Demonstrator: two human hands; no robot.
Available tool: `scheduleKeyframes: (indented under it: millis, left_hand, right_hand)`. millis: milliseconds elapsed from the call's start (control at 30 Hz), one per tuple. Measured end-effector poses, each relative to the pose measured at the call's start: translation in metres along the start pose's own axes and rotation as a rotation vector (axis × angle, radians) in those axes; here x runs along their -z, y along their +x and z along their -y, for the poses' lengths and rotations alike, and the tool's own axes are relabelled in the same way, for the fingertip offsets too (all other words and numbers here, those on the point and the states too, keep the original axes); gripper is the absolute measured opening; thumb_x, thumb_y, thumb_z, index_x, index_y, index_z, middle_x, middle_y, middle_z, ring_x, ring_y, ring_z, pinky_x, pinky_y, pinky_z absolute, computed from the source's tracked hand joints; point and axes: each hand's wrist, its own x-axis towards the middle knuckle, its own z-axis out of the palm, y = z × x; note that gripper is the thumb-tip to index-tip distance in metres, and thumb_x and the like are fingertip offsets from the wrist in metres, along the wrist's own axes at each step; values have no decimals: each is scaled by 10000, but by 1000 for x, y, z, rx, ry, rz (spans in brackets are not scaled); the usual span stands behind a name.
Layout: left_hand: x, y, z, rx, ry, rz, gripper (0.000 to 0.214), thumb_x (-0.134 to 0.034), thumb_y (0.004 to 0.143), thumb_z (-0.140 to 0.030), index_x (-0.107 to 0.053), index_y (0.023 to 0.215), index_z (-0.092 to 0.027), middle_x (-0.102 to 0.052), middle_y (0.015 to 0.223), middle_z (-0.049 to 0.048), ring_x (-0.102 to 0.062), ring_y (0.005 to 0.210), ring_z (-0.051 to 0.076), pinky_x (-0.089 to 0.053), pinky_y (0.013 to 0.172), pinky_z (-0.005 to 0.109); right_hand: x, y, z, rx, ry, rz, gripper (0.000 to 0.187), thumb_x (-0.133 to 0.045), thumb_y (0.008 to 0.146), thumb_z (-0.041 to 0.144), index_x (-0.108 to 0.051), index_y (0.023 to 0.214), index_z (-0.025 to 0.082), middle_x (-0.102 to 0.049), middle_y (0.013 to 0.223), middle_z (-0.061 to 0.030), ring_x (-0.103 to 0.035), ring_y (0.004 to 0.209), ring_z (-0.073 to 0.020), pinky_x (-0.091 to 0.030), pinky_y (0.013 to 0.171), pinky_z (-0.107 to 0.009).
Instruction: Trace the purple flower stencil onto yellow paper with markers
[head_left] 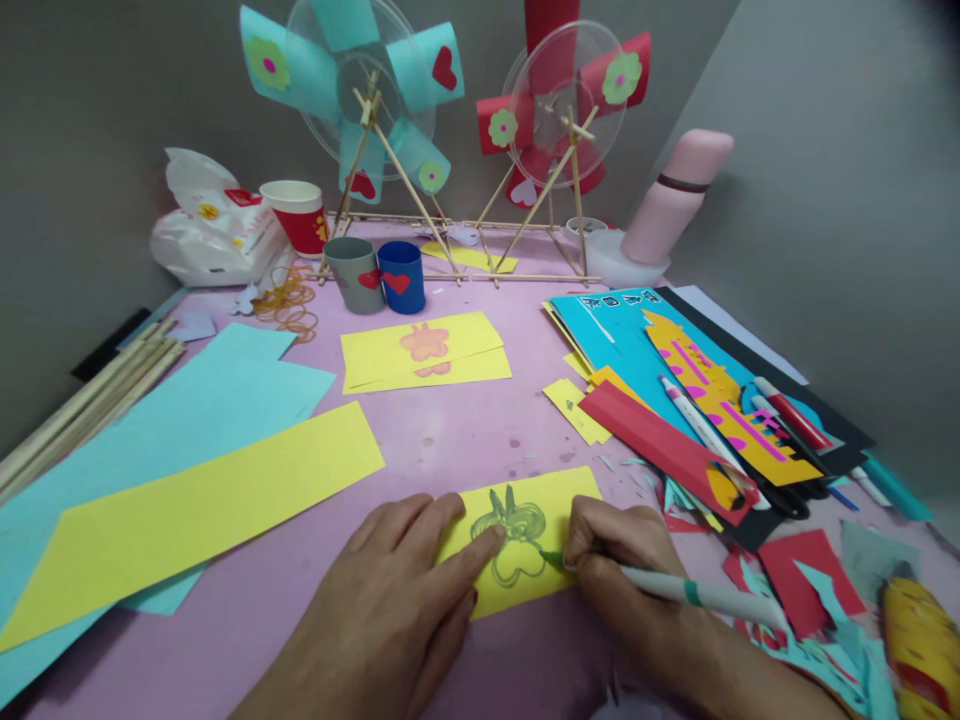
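My left hand (397, 590) lies flat with fingers stretched out on the left part of a small yellow paper (559, 500) at the near edge of the pink table. A green outline of a flower (514, 540) is drawn on it. My right hand (626, 565) is closed on a white marker with a green tip (697, 592), and the tip touches the right side of the drawing.
A long yellow strip (195, 520) lies on light blue sheets (172, 410) at left, beside wooden sticks (82, 400). Yellow papers (424, 350), two small cups (379, 275) and two paper windmills (360, 90) stand behind. Coloured sheets, markers (701, 420) and scraps fill the right.
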Motion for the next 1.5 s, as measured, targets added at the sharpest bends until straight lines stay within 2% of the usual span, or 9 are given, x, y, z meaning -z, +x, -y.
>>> scheduleKeyframes:
  millis: [1033,1300,1433,1500]
  left_hand:
    - [2,-1,0,-2,23,-18,444,-417,874,-105,-526,1264,-286,-544,1149,74,-494,966,252,-469,778,409]
    - [0,-1,0,-2,-4,0,462,-416,868,-97,-501,1287,-274,-523,1162,78,-478,990,267,-451,803,432]
    - [1,1,-1,3,15,-5,450,-421,870,-98,-521,1270,-279,-530,1164,78,-487,989,263,-453,801,421]
    - [2,2,-1,0,14,-8,439,-425,874,-106,-536,1255,-294,-536,1160,71,-494,987,258,-456,798,412]
  right_hand:
    - [0,2,3,66,59,121,164,-380,714,82,-367,627,221,-332,489,82,-292,395,-78,-221,411,-216]
    - [-1,0,-1,78,29,151,158,-389,739,73,-404,676,218,-376,539,74,-351,438,-79,-251,447,-207]
    - [-2,0,-2,118,22,136,154,-394,725,72,-420,673,215,-383,534,73,-359,438,-80,-253,444,-206]
    - [-2,1,-1,95,26,84,143,-389,726,92,-425,661,215,-379,521,69,-355,436,-88,-253,435,-211]
